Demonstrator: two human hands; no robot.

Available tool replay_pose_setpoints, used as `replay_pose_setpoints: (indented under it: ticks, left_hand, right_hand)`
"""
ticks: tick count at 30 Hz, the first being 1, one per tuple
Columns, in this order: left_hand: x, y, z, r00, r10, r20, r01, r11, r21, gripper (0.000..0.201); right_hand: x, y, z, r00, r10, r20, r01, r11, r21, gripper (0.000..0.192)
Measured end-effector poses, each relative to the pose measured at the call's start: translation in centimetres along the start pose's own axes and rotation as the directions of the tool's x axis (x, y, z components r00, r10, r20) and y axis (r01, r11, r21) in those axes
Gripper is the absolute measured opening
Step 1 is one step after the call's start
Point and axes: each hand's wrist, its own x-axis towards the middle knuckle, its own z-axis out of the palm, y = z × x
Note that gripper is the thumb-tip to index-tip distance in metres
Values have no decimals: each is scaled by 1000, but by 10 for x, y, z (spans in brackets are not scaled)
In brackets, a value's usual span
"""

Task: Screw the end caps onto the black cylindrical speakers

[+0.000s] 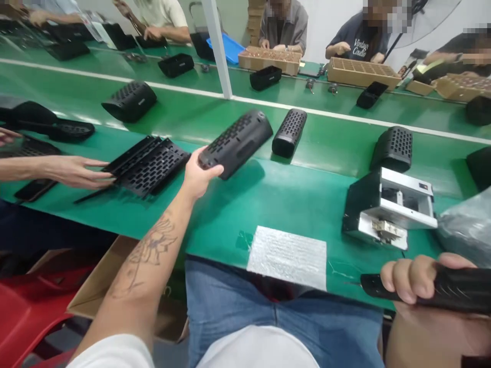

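My left hand [197, 176] grips one end of a black perforated speaker shell [238, 142], holding it tilted just above the green belt [307, 199]. My right hand [418, 278] is closed around a flat black part [452, 291] at the near right edge of the table. Another upright-lying black speaker shell [289, 132] rests on the belt just right of the held one. A co-worker's hand [72, 171] on the left touches a stack of flat black perforated grilles [148, 164].
A black and silver metal fixture [387, 207] stands on the right, a silver taped patch [287, 255] near the front edge. More black shells [393, 148] [130, 100] lie along the belt. People sit across with cardboard trays [362, 71]. A white post [218, 48] rises mid-table.
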Motion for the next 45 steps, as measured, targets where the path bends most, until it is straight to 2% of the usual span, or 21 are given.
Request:
replay_pose_setpoints:
  ticks: [2,3,5,7,11,12,14,18,21,24,28,35,40,45]
  left_hand:
    - [-52,7,-14,978,38,206,-56,995,82,111]
    - [-75,12,-16,950,28,311,-66,992,111,113]
    - [-115,23,-15,868,-4,496,-76,987,142,112]
    - [-145,32,-9,778,-20,629,-93,985,148,107]
    - [-181,41,7,616,-16,787,-110,988,106,102]
    - [-186,42,10,588,-10,809,-118,988,98,101]
    - [-192,42,14,559,9,829,-147,985,88,98]
    - [-196,40,16,559,30,829,-167,983,77,99]
    - [-196,41,17,541,28,840,-143,988,59,100]
    - [-197,42,17,538,31,843,-124,991,43,100]
    - [-197,46,19,551,67,832,-130,991,6,98]
    - [-199,48,21,572,90,815,-143,990,-10,95]
    - [-200,47,22,579,124,806,-173,985,-27,95]
    - [-200,42,21,577,98,811,-157,988,-7,98]
  right_hand:
    - [2,-19,16,1000,22,22,-23,997,68,66]
    - [1,-30,23,997,-40,58,33,992,121,66]
    - [-5,-51,36,995,-43,91,34,994,103,55]
    - [-15,-69,45,996,-42,77,36,996,76,55]
    - [-34,-87,57,998,-66,-23,68,995,76,77]
    - [-35,-88,59,998,-65,-28,67,995,70,75]
    - [-34,-86,62,996,-93,9,93,994,56,72]
    - [-24,-73,65,975,-146,170,147,989,3,75]
    - [-22,-61,68,963,-165,212,167,986,7,80]
    - [-27,-50,74,955,-218,199,216,976,30,78]
    - [-32,-39,79,961,-209,183,212,977,-1,72]
    - [-28,-30,75,941,-234,244,218,972,91,75]
    - [-25,-28,73,950,-207,234,201,978,51,71]
    - [-19,-26,73,964,-184,193,189,982,-8,72]
